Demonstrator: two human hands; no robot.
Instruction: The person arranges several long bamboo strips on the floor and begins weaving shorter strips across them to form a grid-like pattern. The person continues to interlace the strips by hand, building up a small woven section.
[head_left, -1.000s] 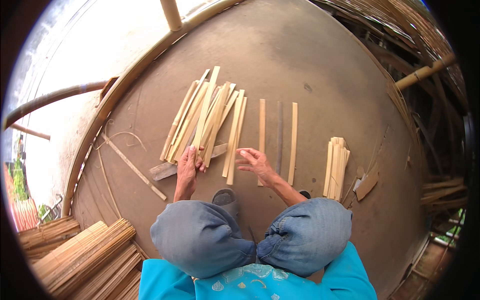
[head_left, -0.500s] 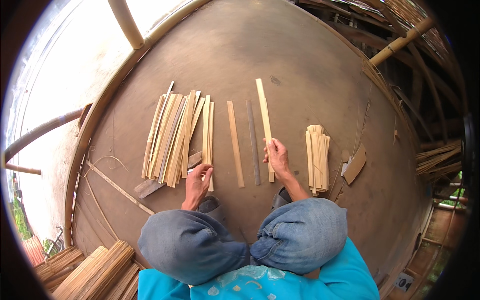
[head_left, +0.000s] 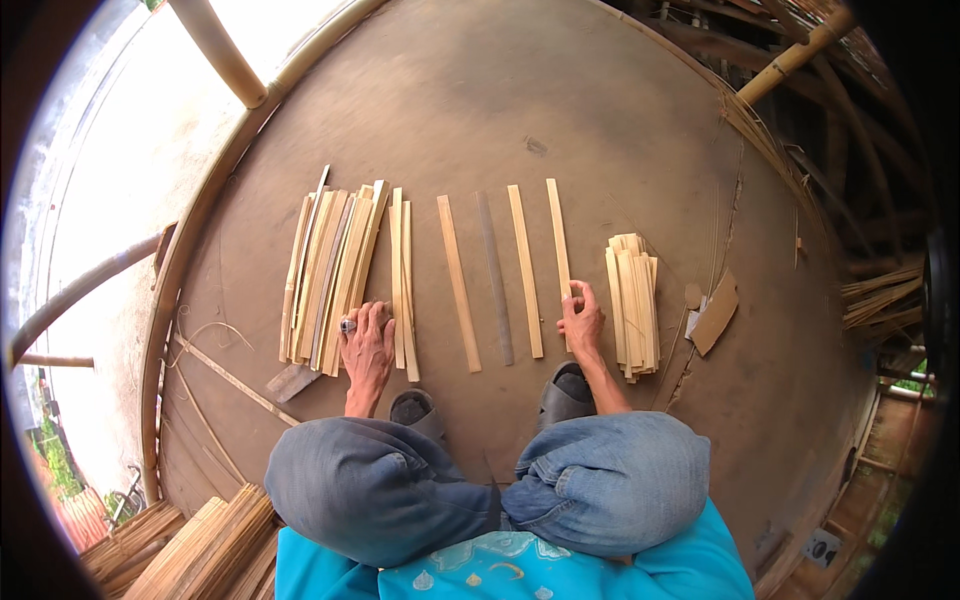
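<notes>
A thick row of pale wooden strips [head_left: 318, 270] lies on the ground at left. My left hand [head_left: 368, 348], with a ring on one finger, rests across the lower right part of it, fingers somewhat bent and apart. Just right of it lies a close pair of strips [head_left: 403, 280]. Farther right are single strips set apart: a light brown strip [head_left: 459, 285], a dark grey strip [head_left: 494, 280] and a pale strip [head_left: 525, 270]. My right hand [head_left: 583, 322] pinches the lower part of another pale strip [head_left: 558, 235], thumb and fingertips at its edges.
A bundle of shorter strips [head_left: 632, 305] lies right of my right hand, near a brown flat piece [head_left: 715, 312]. A grey wooden block [head_left: 292, 382] sits below the left row. More stacked strips [head_left: 210, 550] fill the lower left. My feet in grey sandals [head_left: 565, 395] stand close behind the strips.
Two strips together in my right hand are now apart: one lies alone, the other is farther right with my hand. My left hand has moved left onto the row of strips.
</notes>
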